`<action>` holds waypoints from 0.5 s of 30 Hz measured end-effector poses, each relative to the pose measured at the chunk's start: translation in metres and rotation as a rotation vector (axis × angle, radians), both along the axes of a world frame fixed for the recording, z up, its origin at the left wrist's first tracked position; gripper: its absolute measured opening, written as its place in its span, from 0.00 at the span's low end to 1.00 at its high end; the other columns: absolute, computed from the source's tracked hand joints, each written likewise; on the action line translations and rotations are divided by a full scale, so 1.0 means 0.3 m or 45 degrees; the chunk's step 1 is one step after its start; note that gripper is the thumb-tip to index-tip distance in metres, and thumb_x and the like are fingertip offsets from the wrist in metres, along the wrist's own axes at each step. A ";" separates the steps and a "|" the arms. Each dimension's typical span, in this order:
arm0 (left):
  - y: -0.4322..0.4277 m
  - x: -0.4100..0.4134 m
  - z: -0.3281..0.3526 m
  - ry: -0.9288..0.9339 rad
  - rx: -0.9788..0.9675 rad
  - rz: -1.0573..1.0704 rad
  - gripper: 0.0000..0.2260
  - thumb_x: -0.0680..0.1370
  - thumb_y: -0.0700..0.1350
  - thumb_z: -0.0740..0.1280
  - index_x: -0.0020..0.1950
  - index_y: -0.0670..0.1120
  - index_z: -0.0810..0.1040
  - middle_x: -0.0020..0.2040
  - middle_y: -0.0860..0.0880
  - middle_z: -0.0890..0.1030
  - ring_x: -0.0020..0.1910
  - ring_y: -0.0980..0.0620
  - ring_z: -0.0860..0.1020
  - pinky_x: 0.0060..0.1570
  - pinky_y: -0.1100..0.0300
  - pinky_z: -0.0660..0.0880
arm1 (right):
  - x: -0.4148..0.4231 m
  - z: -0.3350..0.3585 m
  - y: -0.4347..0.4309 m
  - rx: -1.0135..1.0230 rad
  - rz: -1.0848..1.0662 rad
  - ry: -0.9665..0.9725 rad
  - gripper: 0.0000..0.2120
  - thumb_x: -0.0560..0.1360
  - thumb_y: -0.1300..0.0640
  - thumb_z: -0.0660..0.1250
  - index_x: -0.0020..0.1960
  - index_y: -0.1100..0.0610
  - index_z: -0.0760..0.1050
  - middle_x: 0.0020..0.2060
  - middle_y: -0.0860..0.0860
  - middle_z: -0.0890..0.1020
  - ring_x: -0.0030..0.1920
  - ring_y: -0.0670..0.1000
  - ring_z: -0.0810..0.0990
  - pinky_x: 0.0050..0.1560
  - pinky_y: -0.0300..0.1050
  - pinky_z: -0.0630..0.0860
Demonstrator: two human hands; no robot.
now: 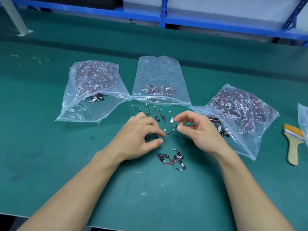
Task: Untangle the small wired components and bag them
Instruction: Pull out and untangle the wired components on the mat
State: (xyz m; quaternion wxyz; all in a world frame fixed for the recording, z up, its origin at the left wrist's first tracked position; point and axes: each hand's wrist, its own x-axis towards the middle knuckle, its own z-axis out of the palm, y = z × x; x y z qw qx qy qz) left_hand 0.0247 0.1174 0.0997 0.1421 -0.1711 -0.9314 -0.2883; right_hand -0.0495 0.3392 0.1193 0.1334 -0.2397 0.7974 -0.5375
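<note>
left hand (141, 135): fingers pinch component (169, 125) | right hand (198, 129): fingers pinch same component | centre frame, over worktop (50, 147)

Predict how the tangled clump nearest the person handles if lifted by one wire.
Probably comes up as one bunch: the tangled clump has wires looped across several strips. Likely floppy and light; thin wires curl loosely. Unlikely to roll, strips look flat.

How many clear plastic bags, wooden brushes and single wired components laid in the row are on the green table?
Clear plastic bags: 4, one cut off at the right edge
Wooden-handled brush with yellow bristles: 1
Small black wired components in the row: 5
Total: 10
</note>
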 end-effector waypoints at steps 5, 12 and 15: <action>0.002 -0.001 -0.006 -0.025 -0.173 0.094 0.05 0.76 0.55 0.72 0.50 0.58 0.83 0.52 0.62 0.78 0.55 0.55 0.69 0.57 0.53 0.65 | -0.013 -0.009 -0.004 0.015 -0.221 0.002 0.12 0.76 0.62 0.72 0.41 0.45 0.82 0.35 0.42 0.79 0.27 0.43 0.67 0.31 0.30 0.64; 0.018 -0.002 -0.007 -0.004 -0.232 0.092 0.08 0.77 0.57 0.70 0.53 0.57 0.83 0.50 0.60 0.78 0.53 0.54 0.68 0.60 0.55 0.62 | -0.016 -0.020 -0.006 0.167 -0.363 0.050 0.07 0.73 0.58 0.75 0.37 0.50 0.81 0.33 0.46 0.84 0.26 0.42 0.72 0.31 0.36 0.69; 0.022 0.002 -0.005 0.001 -0.235 0.059 0.09 0.77 0.57 0.70 0.55 0.57 0.84 0.49 0.60 0.77 0.52 0.53 0.69 0.60 0.56 0.62 | -0.015 -0.026 -0.004 0.232 -0.404 0.100 0.07 0.71 0.57 0.77 0.36 0.50 0.82 0.31 0.45 0.84 0.27 0.41 0.75 0.31 0.32 0.70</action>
